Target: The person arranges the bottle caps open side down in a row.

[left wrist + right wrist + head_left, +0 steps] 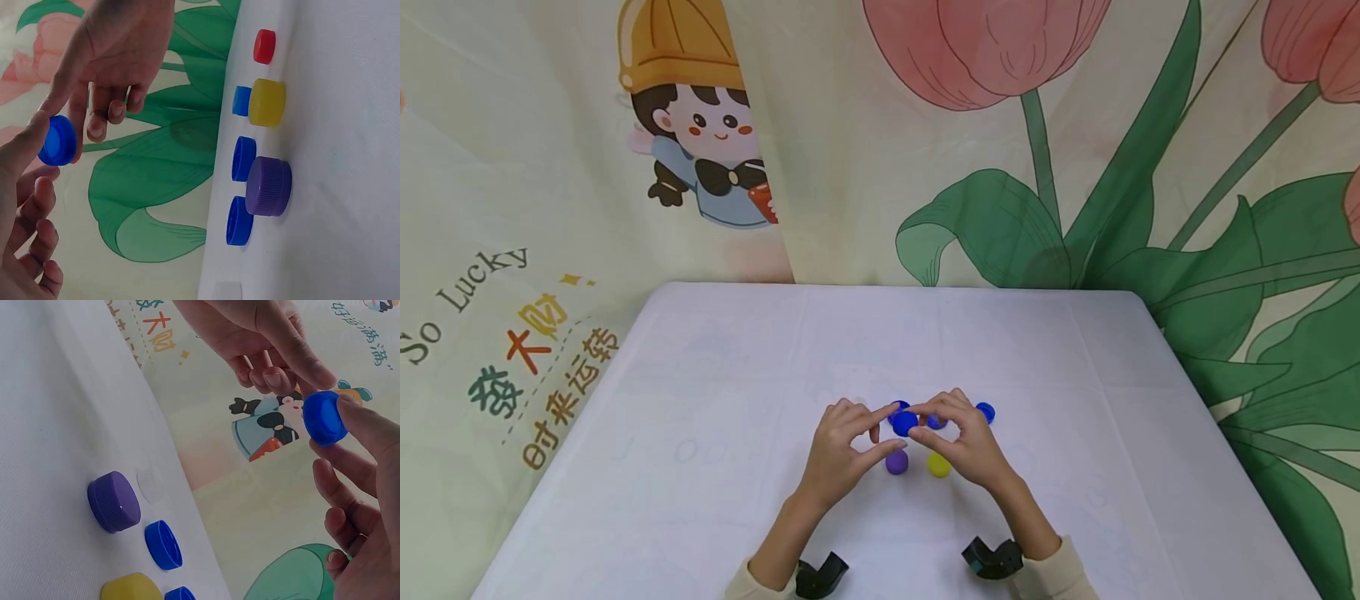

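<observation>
A blue bottle cap (pixel 905 423) is held up above the table, its hollow side showing in both wrist views. My right hand (pixel 962 433) pinches it between thumb and index finger, the other fingers loosely bent. My left hand (pixel 842 446) has its thumb and index finger extended, fingertips right at the cap's edge. Below the hands stand a purple cap (pixel 897 462) and a yellow cap (pixel 938 465). Behind them lie more blue caps (pixel 239 220), partly covered by the hands in the head view. A red cap (pixel 264 47) shows in the left wrist view.
A white cloth covers the table (pixel 737 350). One blue cap (pixel 986 412) lies to the right, just beyond the right hand. A clear, whitish cap (pixel 150 485) lies near the purple one in the right wrist view. A printed curtain (pixel 835 125) hangs behind the table.
</observation>
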Demonstrator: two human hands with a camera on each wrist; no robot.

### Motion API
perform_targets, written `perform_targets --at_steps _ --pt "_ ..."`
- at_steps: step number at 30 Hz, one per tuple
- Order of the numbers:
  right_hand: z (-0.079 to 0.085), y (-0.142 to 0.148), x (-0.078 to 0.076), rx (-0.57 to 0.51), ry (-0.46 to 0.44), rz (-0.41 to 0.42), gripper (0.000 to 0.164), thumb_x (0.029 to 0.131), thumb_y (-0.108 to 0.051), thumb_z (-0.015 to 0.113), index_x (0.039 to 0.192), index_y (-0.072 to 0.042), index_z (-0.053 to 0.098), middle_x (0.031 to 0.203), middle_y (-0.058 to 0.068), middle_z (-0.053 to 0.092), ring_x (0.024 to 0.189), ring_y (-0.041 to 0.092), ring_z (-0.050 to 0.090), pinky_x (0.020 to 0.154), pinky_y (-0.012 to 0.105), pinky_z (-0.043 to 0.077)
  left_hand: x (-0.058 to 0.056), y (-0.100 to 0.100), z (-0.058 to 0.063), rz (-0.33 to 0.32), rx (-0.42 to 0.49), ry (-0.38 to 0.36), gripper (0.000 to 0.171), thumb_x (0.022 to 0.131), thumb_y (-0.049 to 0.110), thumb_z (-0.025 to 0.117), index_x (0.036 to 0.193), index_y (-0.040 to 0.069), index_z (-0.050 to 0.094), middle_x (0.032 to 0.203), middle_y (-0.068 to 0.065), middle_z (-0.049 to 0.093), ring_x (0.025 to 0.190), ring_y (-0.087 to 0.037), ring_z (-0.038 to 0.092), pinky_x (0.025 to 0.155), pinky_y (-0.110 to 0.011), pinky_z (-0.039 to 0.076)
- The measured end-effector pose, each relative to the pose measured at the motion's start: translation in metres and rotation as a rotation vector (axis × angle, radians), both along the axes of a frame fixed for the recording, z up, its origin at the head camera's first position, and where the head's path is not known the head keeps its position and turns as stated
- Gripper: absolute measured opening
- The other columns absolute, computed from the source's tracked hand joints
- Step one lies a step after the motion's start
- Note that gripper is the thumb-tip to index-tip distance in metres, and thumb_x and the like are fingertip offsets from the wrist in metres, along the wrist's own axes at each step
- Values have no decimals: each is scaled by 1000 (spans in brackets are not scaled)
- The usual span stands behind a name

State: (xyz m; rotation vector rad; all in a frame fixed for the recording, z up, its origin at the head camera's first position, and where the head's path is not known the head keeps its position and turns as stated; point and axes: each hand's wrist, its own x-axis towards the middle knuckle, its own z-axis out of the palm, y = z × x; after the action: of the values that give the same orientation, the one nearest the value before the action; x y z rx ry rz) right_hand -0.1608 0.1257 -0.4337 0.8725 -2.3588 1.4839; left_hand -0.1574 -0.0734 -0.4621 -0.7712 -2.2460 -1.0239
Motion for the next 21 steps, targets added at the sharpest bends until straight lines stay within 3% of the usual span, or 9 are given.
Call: perform_targets --at_steps 7,13,21 --pt "-33 5 -16 -15 -11 0 27 79 -18 74 106 -16 70 83 -4 61 79 11 44 65 27 40 0 -2 -3 18 24 -22 39 77 41 71 102 10 72 63 10 46 69 -7 38 66 -26 30" --pt "-36 0 -17 -15 -1 -9 27 78 -21 75 105 -17 71 83 -5 61 79 11 43 64 28 37 0 -5 -3 22 27 -21 34 72 29 79 99 9 73 61 6 47 69 -7 38 65 -26 30" --pt "-43 -18 -20 -2 51 -47 29 77 -27 76 104 -18 70 88 -6 59 84 15 44 68 31 39 -3 -19 -9 58 28 -31 30 69 23 81 97 12 73 62 14 43 64 -14 42 63 -26 30"
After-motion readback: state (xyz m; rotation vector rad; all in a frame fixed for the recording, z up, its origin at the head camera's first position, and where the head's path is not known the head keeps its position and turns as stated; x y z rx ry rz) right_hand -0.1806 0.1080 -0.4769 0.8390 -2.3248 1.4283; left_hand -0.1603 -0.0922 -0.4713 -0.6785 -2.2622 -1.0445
